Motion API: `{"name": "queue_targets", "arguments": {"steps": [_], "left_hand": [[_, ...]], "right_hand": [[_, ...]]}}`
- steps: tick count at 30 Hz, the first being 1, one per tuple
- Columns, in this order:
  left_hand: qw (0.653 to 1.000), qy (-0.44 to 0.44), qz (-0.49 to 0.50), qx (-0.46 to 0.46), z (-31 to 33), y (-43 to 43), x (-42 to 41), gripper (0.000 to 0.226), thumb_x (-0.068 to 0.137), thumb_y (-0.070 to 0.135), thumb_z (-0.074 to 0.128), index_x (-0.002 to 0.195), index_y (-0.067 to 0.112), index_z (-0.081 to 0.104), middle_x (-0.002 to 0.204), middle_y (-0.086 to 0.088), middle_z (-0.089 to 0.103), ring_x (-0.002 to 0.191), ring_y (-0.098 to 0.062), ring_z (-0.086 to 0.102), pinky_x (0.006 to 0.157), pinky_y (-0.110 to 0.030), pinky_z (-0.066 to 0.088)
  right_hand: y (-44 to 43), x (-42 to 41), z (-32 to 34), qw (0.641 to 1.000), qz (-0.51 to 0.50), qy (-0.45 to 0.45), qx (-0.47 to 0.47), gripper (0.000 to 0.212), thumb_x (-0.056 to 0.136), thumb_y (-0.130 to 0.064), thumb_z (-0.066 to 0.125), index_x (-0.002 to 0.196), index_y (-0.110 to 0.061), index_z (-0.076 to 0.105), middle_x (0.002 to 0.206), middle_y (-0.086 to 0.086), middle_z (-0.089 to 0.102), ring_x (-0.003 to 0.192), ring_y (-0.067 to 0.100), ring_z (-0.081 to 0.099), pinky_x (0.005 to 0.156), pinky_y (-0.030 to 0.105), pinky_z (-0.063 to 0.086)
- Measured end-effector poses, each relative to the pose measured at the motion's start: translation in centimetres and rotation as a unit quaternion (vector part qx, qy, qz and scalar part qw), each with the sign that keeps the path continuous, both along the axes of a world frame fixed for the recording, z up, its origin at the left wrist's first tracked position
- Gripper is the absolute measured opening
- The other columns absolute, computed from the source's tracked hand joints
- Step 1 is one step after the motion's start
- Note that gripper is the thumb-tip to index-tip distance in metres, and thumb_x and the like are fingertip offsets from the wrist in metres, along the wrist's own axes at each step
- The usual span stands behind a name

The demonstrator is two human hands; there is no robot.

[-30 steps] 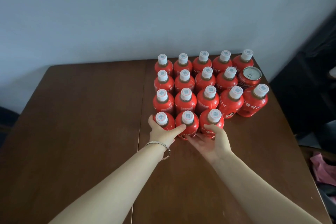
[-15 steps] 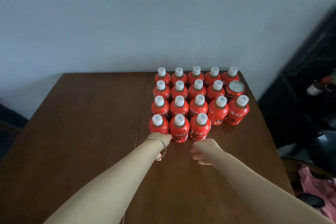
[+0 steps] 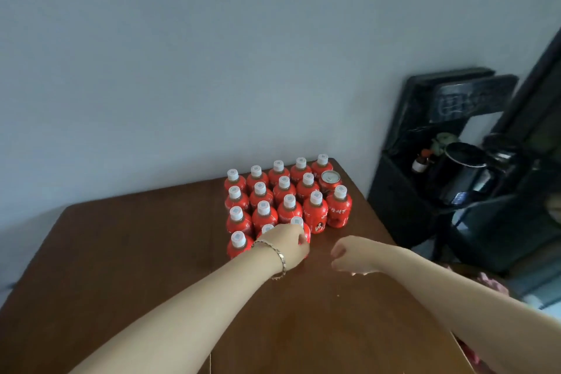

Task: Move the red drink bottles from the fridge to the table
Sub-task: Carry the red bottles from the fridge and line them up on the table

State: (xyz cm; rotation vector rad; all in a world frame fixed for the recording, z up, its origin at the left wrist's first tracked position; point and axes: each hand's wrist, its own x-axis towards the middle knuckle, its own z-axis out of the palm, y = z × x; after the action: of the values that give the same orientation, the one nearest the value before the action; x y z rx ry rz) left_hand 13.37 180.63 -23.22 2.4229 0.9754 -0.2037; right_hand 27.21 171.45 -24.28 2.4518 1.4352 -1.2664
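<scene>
Bottles (image 3: 288, 200) stand packed in tidy rows at the far right corner of the brown worktop (image 3: 136, 252), red bodies, white caps, all upright and touching their neighbours, with one red can (image 3: 330, 180) tucked among them near the back right. Left hand (image 3: 288, 244), bracelet (image 3: 277, 255) on the wrist, sits right against the front row, covering the middle bottle there, and whether its fingers are gripping that bottle or just resting on it I cannot tell from this angle. Right hand (image 3: 352, 255) hovers just beside the cluster over bare wood, fingers curled into a loose fist with nothing in them. This reads as the tail end of a placing step, a front-row bottle being settled into line. Off to the right, a dark cabinet-like unit (image 3: 455, 161) stands beside the worktop; it could be the fridge, though that is not clear, and something small and red shows inside it. Next move, by my reckoning: clear the front row without toppling it, turn right, and fetch any remaining bottles, setting them at the open right end of the front row.
</scene>
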Motion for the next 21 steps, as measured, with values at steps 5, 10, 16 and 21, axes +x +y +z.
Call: {"name": "queue_targets", "arguments": {"steps": [5, 10, 16, 21], "left_hand": [[0.989, 0.019, -0.143, 0.027, 2.7, -2.7, 1.8, 0.024, 0.092, 0.028, 0.045, 0.085, 0.013, 0.063, 0.085, -0.006, 0.062, 0.079, -0.024, 0.058, 0.072, -0.032, 0.047], [0.961, 0.008, -0.275, 0.045, 5.3, -9.2, 3.8, 0.026, 0.092, 0.026, 0.046, 0.103, 0.013, 0.064, 0.104, -0.006, 0.066, 0.096, -0.025, 0.061, 0.082, -0.032, 0.049], [0.892, -0.012, -0.449, 0.051, 7.1, -23.7, 6.4, 0.024, 0.093, 0.027, 0.047, 0.104, 0.014, 0.064, 0.11, -0.007, 0.065, 0.099, -0.026, 0.06, 0.082, -0.03, 0.046], [0.795, -0.035, -0.602, 0.067, 8.3, -42.4, 6.3, 0.029, 0.092, 0.027, 0.047, 0.109, 0.009, 0.063, 0.113, -0.011, 0.064, 0.103, -0.029, 0.059, 0.086, -0.032, 0.048]], "right_hand": [[-5.6, -1.5, 3.4, 0.984, -0.136, -0.063, 0.099, 0.033, 0.091, -0.024, 0.052, 0.12, -0.01, 0.059, 0.115, 0.005, 0.061, 0.101, 0.019, 0.058, 0.086, 0.026, 0.045], [-14.8, -3.9, 5.0, 0.947, -0.281, -0.1, 0.121, 0.032, 0.091, -0.025, 0.05, 0.12, -0.016, 0.06, 0.121, 0.001, 0.061, 0.11, 0.02, 0.058, 0.089, 0.025, 0.045], [-30.2, -7.1, 6.6, 0.897, -0.413, -0.123, 0.095, 0.033, 0.094, -0.018, 0.049, 0.122, -0.006, 0.06, 0.124, 0.012, 0.06, 0.114, 0.027, 0.056, 0.093, 0.029, 0.044], [-47.7, -12.9, 7.8, 0.792, -0.576, -0.188, 0.08, 0.027, 0.089, -0.017, 0.05, 0.108, -0.008, 0.067, 0.11, 0.014, 0.069, 0.083, 0.021, 0.058, 0.067, 0.023, 0.044]]}}
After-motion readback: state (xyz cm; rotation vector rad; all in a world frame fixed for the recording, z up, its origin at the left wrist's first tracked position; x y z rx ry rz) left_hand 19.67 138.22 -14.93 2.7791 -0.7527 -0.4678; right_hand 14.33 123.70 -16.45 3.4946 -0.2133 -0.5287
